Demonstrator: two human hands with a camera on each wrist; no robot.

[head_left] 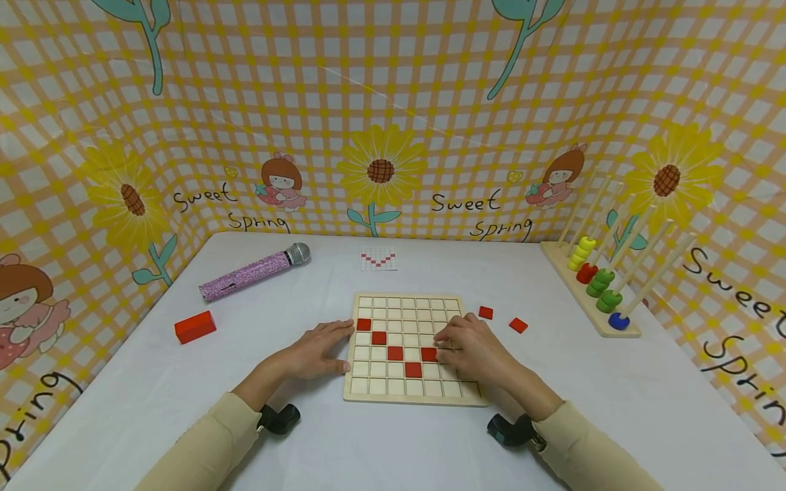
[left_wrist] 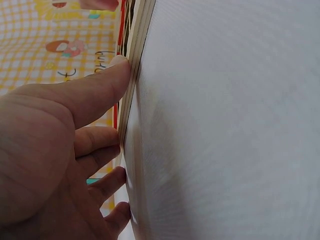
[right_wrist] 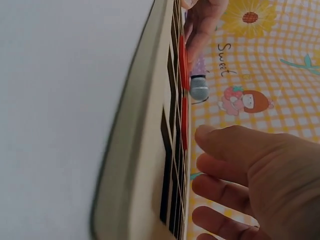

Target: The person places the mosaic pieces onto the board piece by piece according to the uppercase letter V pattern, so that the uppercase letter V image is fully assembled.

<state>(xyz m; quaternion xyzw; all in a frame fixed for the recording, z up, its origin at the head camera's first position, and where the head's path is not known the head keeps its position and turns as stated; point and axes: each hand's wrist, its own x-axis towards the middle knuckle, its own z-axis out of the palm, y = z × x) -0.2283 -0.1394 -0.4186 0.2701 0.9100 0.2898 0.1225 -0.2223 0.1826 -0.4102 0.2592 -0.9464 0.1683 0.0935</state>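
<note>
A square wooden grid board (head_left: 361, 387) lies on the table, with several red square tiles (head_left: 413, 369) set in its cells along a V-like line. My left hand (head_left: 314, 351) rests at the board's left edge, thumb and fingers spread and touching it. Over the right part of the board is my right hand (head_left: 473, 348), its thumb and fingertips close to a red tile (head_left: 428, 354) in a cell. In the right wrist view the loosely bent fingers (right_wrist: 220, 187) show nothing between them. Two loose red tiles, one nearer (head_left: 486, 312) and one farther (head_left: 518, 325), lie right of the board.
A small pattern card (head_left: 379, 259) with a red V lies behind the board. To the left are a glittery pink microphone (head_left: 254, 273) and a red block (head_left: 195, 327). A wooden peg stand (head_left: 589, 300) with coloured beads stands at the right. Patterned cloth hangs around the table.
</note>
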